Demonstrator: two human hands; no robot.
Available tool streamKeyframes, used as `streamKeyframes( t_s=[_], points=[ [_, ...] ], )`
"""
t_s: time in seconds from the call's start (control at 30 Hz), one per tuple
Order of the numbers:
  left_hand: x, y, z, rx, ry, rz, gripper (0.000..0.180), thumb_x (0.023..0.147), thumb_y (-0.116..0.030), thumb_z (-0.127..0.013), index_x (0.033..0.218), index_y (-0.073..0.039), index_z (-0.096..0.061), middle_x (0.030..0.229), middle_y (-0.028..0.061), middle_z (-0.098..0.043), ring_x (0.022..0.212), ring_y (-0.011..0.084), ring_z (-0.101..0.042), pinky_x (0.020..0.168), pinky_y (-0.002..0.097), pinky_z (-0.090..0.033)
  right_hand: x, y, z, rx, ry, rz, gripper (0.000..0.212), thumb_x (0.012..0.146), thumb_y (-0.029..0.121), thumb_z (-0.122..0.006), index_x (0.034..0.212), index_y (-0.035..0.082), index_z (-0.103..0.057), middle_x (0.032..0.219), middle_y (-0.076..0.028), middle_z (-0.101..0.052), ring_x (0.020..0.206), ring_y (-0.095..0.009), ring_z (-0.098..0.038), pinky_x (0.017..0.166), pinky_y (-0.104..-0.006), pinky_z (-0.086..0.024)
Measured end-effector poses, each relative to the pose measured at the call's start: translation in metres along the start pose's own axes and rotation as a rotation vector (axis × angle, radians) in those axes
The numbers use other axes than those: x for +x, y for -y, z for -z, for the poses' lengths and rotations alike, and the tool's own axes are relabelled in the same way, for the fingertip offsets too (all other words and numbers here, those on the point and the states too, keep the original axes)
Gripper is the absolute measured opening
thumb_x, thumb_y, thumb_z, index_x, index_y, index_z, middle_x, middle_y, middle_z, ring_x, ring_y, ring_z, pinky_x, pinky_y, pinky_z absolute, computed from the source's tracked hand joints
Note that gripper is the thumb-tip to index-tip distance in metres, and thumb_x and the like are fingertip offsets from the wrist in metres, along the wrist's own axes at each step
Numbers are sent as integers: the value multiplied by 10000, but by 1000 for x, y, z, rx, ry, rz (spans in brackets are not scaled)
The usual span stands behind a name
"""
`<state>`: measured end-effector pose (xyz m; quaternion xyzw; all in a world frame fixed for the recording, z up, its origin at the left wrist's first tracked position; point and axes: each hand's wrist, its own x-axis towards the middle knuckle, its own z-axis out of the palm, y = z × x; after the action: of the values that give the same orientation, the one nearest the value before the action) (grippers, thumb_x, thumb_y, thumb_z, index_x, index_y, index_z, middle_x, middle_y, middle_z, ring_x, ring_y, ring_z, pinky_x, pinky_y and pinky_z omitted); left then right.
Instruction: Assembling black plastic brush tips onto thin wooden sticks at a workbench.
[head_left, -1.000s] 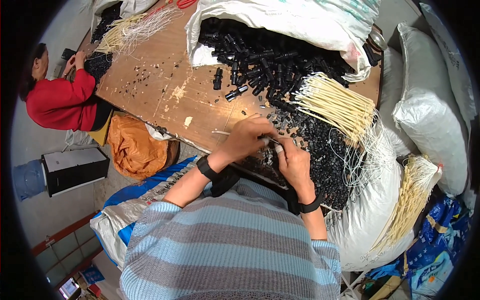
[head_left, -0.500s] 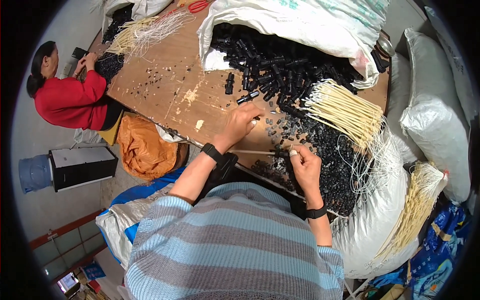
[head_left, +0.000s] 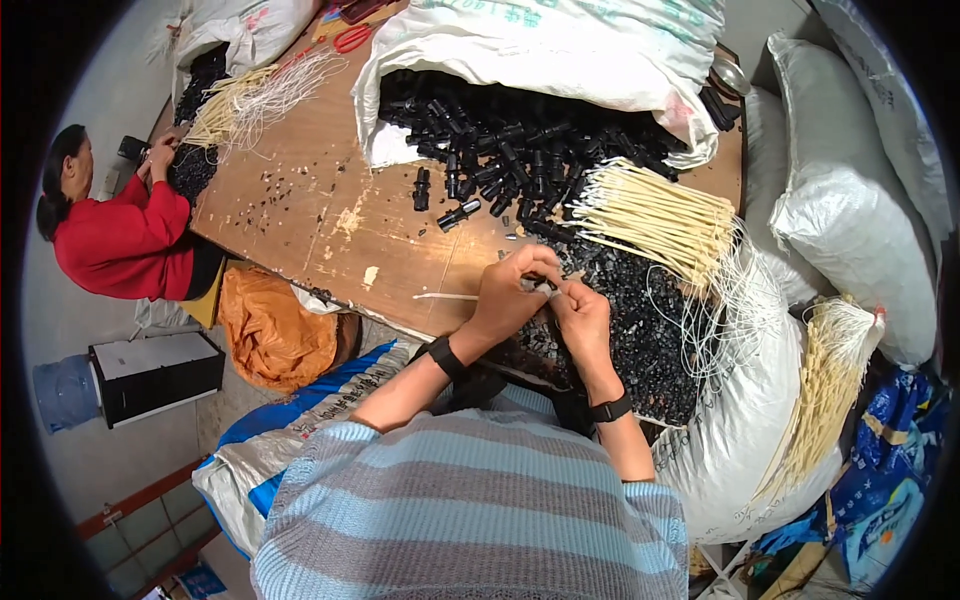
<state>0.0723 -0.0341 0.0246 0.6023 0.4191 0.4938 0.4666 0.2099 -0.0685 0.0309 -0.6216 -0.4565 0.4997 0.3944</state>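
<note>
Above the table's front edge my two hands meet, fingertips almost touching. My left hand (head_left: 512,297) is closed around a thin pale stick (head_left: 447,296), whose white-tipped end pokes out to the left. The fingers of my right hand (head_left: 583,316) are pinched together against the left fingertips; the small thing between them is mostly hidden. Just below and right lies a heap of small black plastic pieces (head_left: 655,365). Beyond my hands, black tubular fittings (head_left: 515,160) spill from a white woven sack (head_left: 560,50). One black fitting with a shiny side (head_left: 459,215) lies apart.
A bundle of pale sticks (head_left: 655,220) with white strings lies at right on the heap. Full white sacks (head_left: 840,190) stand beside the table (head_left: 300,240). Red scissors (head_left: 352,37) lie at the back. A person in red (head_left: 120,230) works at the left edge.
My left hand has come down and right to meet my right hand, which rose slightly left. The pale stick now juts out left of my left hand. The view has shifted a little.
</note>
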Motion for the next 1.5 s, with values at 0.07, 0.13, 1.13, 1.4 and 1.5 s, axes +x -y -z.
streamKeyframes(
  t_s=[0.07, 0.13, 1.13, 1.4, 1.5],
  points=[
    [2, -1, 3, 105, 26, -79, 440, 699, 114, -594, 1113, -34, -579, 849, 53, -685, 826, 121, -689, 638, 228, -493, 0, 0, 2, 169, 65, -37, 148, 902, 110, -615, 802, 12, -663, 570, 62, -506, 498, -35, -396, 466, -232, -305],
    [2, -6, 2, 86, 51, 18, 460, 719, 117, -615, 1155, -27, -585, 872, 35, -691, 862, 79, -651, 733, 224, -507, 1, -5, 2, 329, 89, 18, 121, 920, 83, -588, 864, 6, -663, 617, 75, -513, 525, -20, -390, 481, -212, -288],
    [3, -10, 33, 504, 364, -69, 352, 665, -50, -663, 1014, -98, -668, 877, 119, -683, 781, 317, -659, 675, 398, -519, -18, 25, 35, -775, 121, 654, 285, 867, 94, -636, 1147, 88, -687, 803, -53, -720, 658, -118, -659, 586, -294, -508],
    [0, -25, 37, 757, 385, -230, 279, 646, -32, -668, 919, -81, -638, 738, 96, -632, 706, 316, -636, 585, 407, -493, -8, 28, 12, -414, 48, 192, 209, 767, 186, -779, 858, 34, -669, 506, -38, -491, 439, -150, -460, 456, -295, -370],
    [-2, -18, 50, 646, 196, -278, 228, 673, -46, -676, 897, -88, -668, 761, 91, -655, 687, 294, -645, 587, 392, -498, -9, 34, -4, -414, -19, 340, 169, 777, 107, -750, 905, 21, -680, 624, -43, -557, 549, -144, -519, 518, -284, -423]
  ],
)
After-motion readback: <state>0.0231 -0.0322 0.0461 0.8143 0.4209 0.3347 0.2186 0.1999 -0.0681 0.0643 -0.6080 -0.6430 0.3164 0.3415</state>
